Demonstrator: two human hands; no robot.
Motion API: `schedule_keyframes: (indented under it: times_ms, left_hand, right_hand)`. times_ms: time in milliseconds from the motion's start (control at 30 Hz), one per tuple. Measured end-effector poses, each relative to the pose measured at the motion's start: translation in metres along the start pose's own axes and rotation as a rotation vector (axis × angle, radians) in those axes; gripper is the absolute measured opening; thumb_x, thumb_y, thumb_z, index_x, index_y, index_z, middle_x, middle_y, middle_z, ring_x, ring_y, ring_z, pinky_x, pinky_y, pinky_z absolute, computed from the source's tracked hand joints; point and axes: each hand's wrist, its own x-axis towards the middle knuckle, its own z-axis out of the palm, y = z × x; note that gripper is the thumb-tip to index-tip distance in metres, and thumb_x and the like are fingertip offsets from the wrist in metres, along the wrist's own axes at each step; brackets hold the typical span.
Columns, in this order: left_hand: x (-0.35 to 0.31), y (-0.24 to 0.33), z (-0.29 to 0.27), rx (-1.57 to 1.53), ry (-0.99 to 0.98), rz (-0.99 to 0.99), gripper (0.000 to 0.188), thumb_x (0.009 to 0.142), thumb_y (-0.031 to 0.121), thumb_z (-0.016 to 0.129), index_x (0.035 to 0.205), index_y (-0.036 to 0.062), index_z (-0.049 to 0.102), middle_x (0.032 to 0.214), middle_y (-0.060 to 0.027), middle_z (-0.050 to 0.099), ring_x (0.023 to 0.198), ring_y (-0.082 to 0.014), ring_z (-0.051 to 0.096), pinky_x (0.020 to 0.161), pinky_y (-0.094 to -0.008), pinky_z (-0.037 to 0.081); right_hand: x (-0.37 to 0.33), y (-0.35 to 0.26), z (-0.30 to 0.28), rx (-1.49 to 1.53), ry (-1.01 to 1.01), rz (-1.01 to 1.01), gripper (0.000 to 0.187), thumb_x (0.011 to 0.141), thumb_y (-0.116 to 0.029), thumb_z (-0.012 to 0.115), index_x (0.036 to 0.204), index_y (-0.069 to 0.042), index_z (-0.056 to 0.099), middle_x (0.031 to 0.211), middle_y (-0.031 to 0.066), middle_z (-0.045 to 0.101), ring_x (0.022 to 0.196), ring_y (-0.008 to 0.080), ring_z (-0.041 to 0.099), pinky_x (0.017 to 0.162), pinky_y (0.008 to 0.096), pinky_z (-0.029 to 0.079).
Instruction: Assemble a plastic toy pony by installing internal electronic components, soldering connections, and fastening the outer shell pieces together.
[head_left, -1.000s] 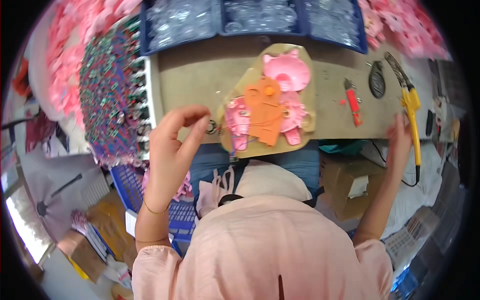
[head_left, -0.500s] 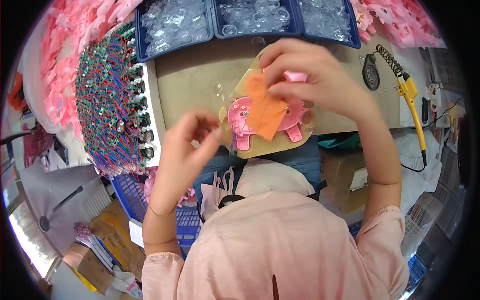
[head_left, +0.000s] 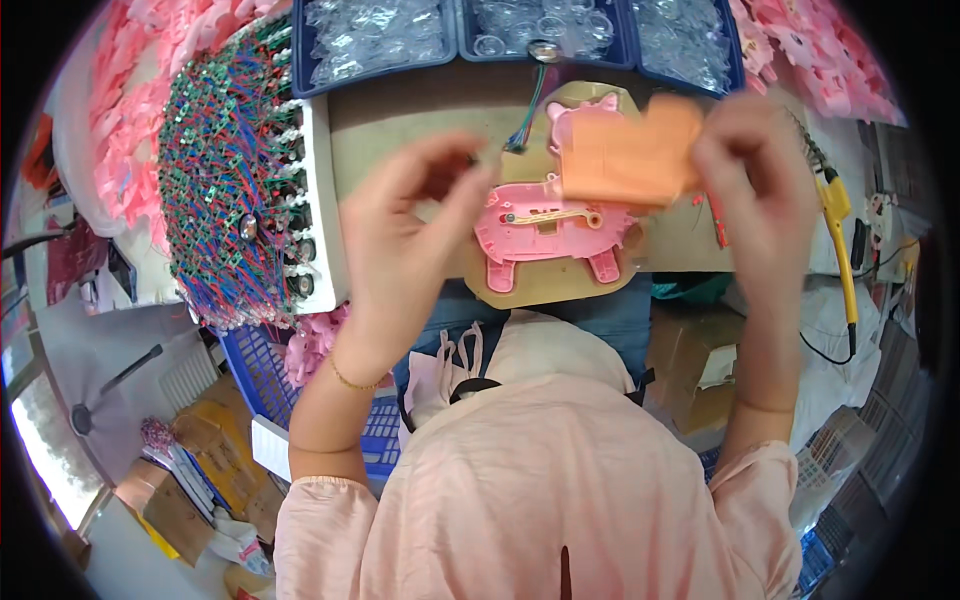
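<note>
A pink animal-shaped plastic shell half (head_left: 555,245) lies on a tan holder board (head_left: 545,290), with a thin pale strip across its middle. My right hand (head_left: 765,175) pinches the edge of a flat orange piece (head_left: 625,160), blurred by motion, which hangs over the shell's upper right and hides part of it. My left hand (head_left: 420,215) is just left of the shell's top, thumb and fingers drawn together; what is between them is too small to tell. Near its fingertips, thin coloured wires (head_left: 528,115) run up to a small round metallic part (head_left: 543,51).
Blue trays (head_left: 455,55) of clear plastic parts line the back. A heap of wired circuit boards (head_left: 225,180) fills the left, beside pink parts (head_left: 120,150). At right are a yellow soldering iron (head_left: 838,235) and more pink parts (head_left: 820,55). Red bits (head_left: 720,225) lie near my right hand.
The orange piece has moved right and turned, uncovering more of the shell. My right hand moved right with it; my left hand moved up and right. The wired round part now shows.
</note>
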Motion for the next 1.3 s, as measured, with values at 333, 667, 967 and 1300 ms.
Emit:
schedule_keyframes:
  times_ms: [333, 667, 967, 1300]
  left_hand:
    - [-0.038, -0.015, -0.001, -0.261, -0.028, -0.246, 0.023, 0.080, 0.003, 0.065, 0.102, -0.0035, 0.060, 0.087, -0.0041, 0.060, 0.076, -0.0077, 0.057, 0.070, -0.0208, 0.048]
    - [-0.046, -0.027, -0.006, 0.141, -0.046, -0.120, 0.025, 0.074, 0.011, 0.072, 0.097, 0.0036, 0.063, 0.084, -0.0083, 0.061, 0.073, -0.0181, 0.060, 0.067, -0.0282, 0.049]
    - [-0.054, -0.044, -0.013, 0.392, -0.043, 0.110, 0.029, 0.069, 0.014, 0.073, 0.097, 0.0084, 0.065, 0.091, -0.0040, 0.057, 0.083, -0.0215, 0.051, 0.072, -0.0330, 0.040]
    - [-0.061, -0.037, -0.019, 0.954, -0.202, 0.514, 0.045, 0.069, 0.012, 0.065, 0.113, 0.0060, 0.062, 0.086, -0.0006, 0.053, 0.078, -0.0170, 0.049, 0.065, -0.0277, 0.040]
  right_hand:
    - [0.005, -0.042, 0.057, 0.042, -0.430, -0.034, 0.025, 0.074, -0.004, 0.062, 0.099, -0.002, 0.058, 0.093, 0.0117, 0.057, 0.082, 0.0240, 0.057, 0.070, 0.0323, 0.046]
    - [0.008, -0.026, 0.084, -0.105, -0.530, -0.268, 0.009, 0.070, -0.006, 0.064, 0.077, -0.002, 0.061, 0.079, 0.0062, 0.051, 0.073, 0.0226, 0.052, 0.063, 0.0339, 0.041]
    - [0.001, -0.029, 0.090, -0.278, -0.523, -0.308, 0.013, 0.062, -0.007, 0.066, 0.067, -0.003, 0.054, 0.077, 0.0059, 0.047, 0.075, 0.0225, 0.049, 0.065, 0.0337, 0.037]
    - [0.012, -0.035, 0.087, -0.289, -0.614, -0.352, 0.015, 0.064, -0.006, 0.063, 0.063, -0.001, 0.049, 0.074, 0.0086, 0.045, 0.072, 0.0260, 0.047, 0.063, 0.0355, 0.036]
